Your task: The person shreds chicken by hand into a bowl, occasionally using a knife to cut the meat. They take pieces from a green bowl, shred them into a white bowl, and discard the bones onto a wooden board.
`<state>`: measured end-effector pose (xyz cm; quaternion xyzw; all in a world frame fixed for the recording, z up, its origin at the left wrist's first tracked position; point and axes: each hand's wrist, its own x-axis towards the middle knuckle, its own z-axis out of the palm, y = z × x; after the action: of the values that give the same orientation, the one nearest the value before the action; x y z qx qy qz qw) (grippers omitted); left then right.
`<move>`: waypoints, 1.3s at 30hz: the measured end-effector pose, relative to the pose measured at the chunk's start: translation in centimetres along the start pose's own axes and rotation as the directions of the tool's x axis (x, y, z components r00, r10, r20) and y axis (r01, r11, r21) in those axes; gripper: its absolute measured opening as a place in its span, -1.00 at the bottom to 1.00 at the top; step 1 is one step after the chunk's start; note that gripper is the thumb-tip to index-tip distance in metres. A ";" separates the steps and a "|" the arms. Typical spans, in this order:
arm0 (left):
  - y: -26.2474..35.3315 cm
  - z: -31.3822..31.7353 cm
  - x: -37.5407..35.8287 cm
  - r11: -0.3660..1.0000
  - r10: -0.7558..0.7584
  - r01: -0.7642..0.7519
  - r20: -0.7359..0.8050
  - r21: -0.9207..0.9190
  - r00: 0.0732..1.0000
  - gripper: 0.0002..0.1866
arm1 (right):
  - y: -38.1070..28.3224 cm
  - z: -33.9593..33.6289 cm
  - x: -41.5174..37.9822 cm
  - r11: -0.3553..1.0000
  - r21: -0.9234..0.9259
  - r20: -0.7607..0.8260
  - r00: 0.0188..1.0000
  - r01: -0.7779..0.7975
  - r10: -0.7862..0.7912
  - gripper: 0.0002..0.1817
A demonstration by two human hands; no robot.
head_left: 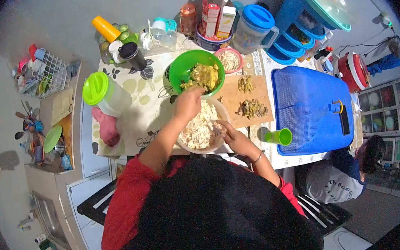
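Round bright-green glossy plastic bowl (197, 71): smooth, slick rim. Round pale off-white plastic bowl (201, 129): duller finish. Flat tan wooden cutting board (248, 101): matt, dry-looking. Blue plastic mesh food cover (307, 106): fine perforated texture. Bench (146, 99) under a leaf-print cloth, slight sheen. Red cloth sleeve (129, 196): soft, matt.

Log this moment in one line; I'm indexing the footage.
left hand above white bowl | right hand at its rim | green bowl behind

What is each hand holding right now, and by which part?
Cannot be told: the left hand reaches the green bowl, the right hand the white bowl.
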<state>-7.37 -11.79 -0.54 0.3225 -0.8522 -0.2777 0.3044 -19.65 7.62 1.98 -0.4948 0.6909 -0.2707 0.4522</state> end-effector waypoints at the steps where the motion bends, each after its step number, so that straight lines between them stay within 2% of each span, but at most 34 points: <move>1: -1.6 0.8 1.6 0.999 0.047 -0.046 -0.044 0.020 0.998 -0.83 | 0.9 0.0 -0.2 0.998 0.048 -0.013 0.999 -0.033 0.033 -0.55; 2: -3.1 1.4 3.2 0.995 0.092 -0.089 -0.085 0.042 0.992 -0.83 | 1.0 -0.4 -0.5 0.985 0.157 -0.004 0.998 -0.068 0.069 -0.57; 3: -4.4 1.6 5.0 0.984 -0.079 0.061 0.103 0.166 0.992 -0.78 | 0.9 -0.7 -1.0 0.959 0.265 0.009 0.995 -0.103 0.104 -0.59; 4: -5.4 1.6 6.9 0.933 -0.266 0.180 0.263 0.311 0.927 -0.72 | 0.7 -1.0 -1.4 0.919 0.370 0.026 0.990 -0.138 0.139 -0.61; 5: -6.2 1.9 8.0 0.847 -0.454 0.257 0.381 0.465 0.805 -0.66 | 0.4 -1.4 -1.7 0.890 0.406 0.033 0.976 -0.208 0.214 -0.65; 8: -6.2 3.3 9.6 0.745 -0.578 0.170 0.497 0.645 0.647 -0.39 | 1.4 -1.4 -2.2 0.805 0.541 0.035 0.963 -0.243 0.267 -0.66; 9: -6.0 4.3 9.3 0.714 -0.580 0.144 0.465 0.685 0.669 -0.25 | 2.0 -1.0 -2.2 0.787 0.562 0.014 0.955 -0.252 0.296 -0.67; 13: -8.0 8.4 9.8 0.671 -0.670 0.105 0.541 0.734 0.508 -0.25 | 2.6 -0.9 -2.6 0.783 0.580 -0.028 0.956 -0.223 0.293 -0.67; 16: -9.5 9.3 9.1 0.710 -0.622 0.213 0.455 0.671 0.637 -0.46 | 2.6 -1.3 -3.0 0.770 0.593 -0.062 0.940 -0.235 0.334 -0.68; 19: -9.8 8.9 9.0 0.730 -0.580 0.146 0.493 0.668 0.649 -0.51 | 3.1 -1.3 -2.8 0.766 0.605 -0.073 0.943 -0.217 0.324 -0.69; 22: -9.8 8.1 8.6 0.742 -0.574 0.197 0.455 0.641 0.681 -0.54 | 3.1 -1.2 -2.5 0.746 0.634 -0.065 0.948 -0.203 0.313 -0.70; 28: -9.8 7.5 8.6 0.747 -0.604 0.292 0.428 0.597 0.672 -0.57 | 3.2 -1.1 -2.4 0.766 0.624 -0.088 0.960 -0.155 0.266 -0.71; 31: -10.4 7.8 8.3 0.760 -0.576 0.296 0.389 0.579 0.719 -0.59 | 3.1 -1.6 -2.7 0.753 0.631 -0.070 0.952 -0.189 0.298 -0.71; 33: -11.0 8.4 8.6 0.740 -0.588 0.285 0.380 0.610 0.714 -0.62 | 3.0 -1.8 -2.8 0.736 0.642 -0.055 0.944 -0.216 0.325 -0.71; 39: -12.2 8.4 8.7 0.739 -0.566 0.289 0.327 0.609 0.757 -0.64 | 3.0 -2.0 -3.1 0.731 0.654 -0.064 0.950 -0.192 0.307 -0.71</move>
<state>-13.90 -23.50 -11.27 0.5044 -0.8405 -0.1722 -0.0978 -22.45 11.43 1.51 -0.1886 0.6527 -0.4671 0.5659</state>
